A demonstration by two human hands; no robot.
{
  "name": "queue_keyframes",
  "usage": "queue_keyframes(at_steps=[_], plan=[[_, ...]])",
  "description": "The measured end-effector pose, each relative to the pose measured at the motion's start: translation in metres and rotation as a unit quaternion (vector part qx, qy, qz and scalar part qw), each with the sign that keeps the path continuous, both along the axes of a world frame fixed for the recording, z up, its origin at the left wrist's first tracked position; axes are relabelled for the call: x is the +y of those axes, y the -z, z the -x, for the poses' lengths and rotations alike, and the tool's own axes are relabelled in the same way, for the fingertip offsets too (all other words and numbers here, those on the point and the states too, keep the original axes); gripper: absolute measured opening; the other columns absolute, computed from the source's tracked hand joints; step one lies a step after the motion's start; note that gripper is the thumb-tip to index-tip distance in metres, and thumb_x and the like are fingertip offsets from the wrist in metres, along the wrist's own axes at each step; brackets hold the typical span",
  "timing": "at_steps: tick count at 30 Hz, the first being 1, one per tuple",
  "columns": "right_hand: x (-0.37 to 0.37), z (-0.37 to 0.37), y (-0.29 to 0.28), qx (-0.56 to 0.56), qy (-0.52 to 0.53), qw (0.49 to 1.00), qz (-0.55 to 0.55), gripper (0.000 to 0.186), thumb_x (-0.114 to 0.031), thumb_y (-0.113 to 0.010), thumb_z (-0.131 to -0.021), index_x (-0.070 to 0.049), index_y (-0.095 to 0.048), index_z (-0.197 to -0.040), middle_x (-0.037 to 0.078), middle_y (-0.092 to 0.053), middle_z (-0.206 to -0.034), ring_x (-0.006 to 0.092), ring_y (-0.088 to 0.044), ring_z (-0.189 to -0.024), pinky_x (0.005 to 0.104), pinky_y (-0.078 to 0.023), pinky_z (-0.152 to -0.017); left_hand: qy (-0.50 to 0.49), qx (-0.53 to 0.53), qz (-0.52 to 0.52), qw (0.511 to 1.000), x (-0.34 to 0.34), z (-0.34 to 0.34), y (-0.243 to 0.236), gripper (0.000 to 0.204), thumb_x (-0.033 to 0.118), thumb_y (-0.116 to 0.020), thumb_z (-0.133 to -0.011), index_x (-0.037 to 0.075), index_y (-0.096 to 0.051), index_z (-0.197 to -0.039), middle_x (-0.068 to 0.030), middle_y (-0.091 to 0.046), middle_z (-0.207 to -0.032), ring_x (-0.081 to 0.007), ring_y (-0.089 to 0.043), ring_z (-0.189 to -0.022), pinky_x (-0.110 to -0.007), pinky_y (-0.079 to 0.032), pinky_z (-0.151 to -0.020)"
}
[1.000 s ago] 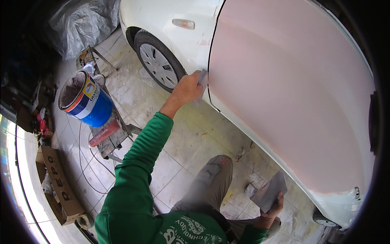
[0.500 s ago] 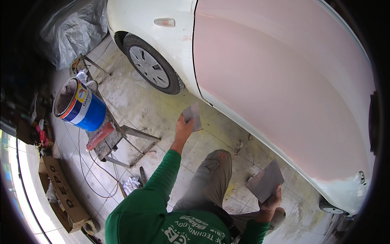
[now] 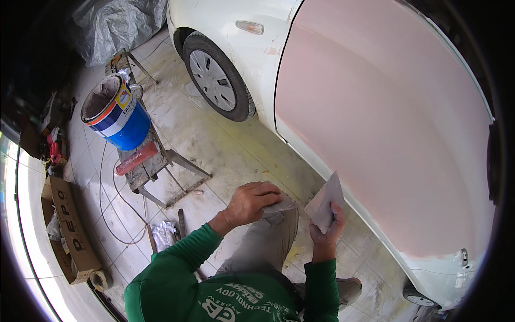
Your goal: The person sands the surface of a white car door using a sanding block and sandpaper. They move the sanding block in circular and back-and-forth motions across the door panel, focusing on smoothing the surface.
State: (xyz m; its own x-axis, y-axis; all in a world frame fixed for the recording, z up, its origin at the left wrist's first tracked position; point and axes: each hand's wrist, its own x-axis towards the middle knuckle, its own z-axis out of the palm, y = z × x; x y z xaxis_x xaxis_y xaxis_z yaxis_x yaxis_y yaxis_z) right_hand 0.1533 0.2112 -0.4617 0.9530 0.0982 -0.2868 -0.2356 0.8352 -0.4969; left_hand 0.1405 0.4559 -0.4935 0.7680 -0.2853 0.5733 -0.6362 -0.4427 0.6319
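Observation:
My right hand (image 3: 328,228) grips a thin, flat grey sheet (image 3: 323,204) by its lower part, thumb on its face, and the sheet points up towards the car's sill. To its left, my left hand (image 3: 248,204) is closed on a smaller thin grey sheet (image 3: 283,205), partly hidden under the fingers and lying over my knee. The two sheets are close together but apart. Beyond my hands stands a white car door (image 3: 370,129), coated over most of its face with a pinkish layer; neither hand touches it.
At left, a low metal stand (image 3: 182,161) bears an open blue can (image 3: 126,126) with greyish residue and a red tube (image 3: 137,159). A cable (image 3: 104,214) loops across the tiles. Further left sits an open cardboard box (image 3: 75,231). The front wheel (image 3: 214,80) is ahead.
My left hand has come back from near the sill to above my knee, turning palm down. My right hand has risen and moved left, bringing the sheets close together. My view has shifted slightly.

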Motion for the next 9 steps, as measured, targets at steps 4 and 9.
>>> queue_keyframes(at_steps=[4,9], plan=[[-0.025,-0.011,0.012,-0.018,-0.005,0.959,0.282,0.048,-0.014,-0.066,-0.088,0.0,-0.055,-0.133,0.014,-0.067,-0.118,0.0303,-0.068,-0.108,0.0431,-0.057,-0.095,0.076,-0.068,0.003,0.995,-0.009,0.002,-0.012,0.044,-0.003,-0.075,-0.068,0.008,-0.069,-0.111,-0.0097,-0.064,-0.113,-0.0338,-0.066,-0.108,-0.045,-0.056,-0.097],[-0.043,-0.015,-0.028,-0.164,-0.146,0.964,0.153,0.091,-0.036,-0.071,-0.085,-0.001,-0.029,-0.157,0.023,-0.048,-0.152,0.0405,-0.049,-0.139,0.0519,-0.037,-0.119,-0.207,0.154,0.289,0.922,0.003,-0.096,0.097,0.042,-0.003,-0.06,-0.09,0.01,-0.062,-0.13,-0.015,-0.057,-0.143,-0.0267,-0.063,-0.122,-0.036,-0.053,-0.096]])
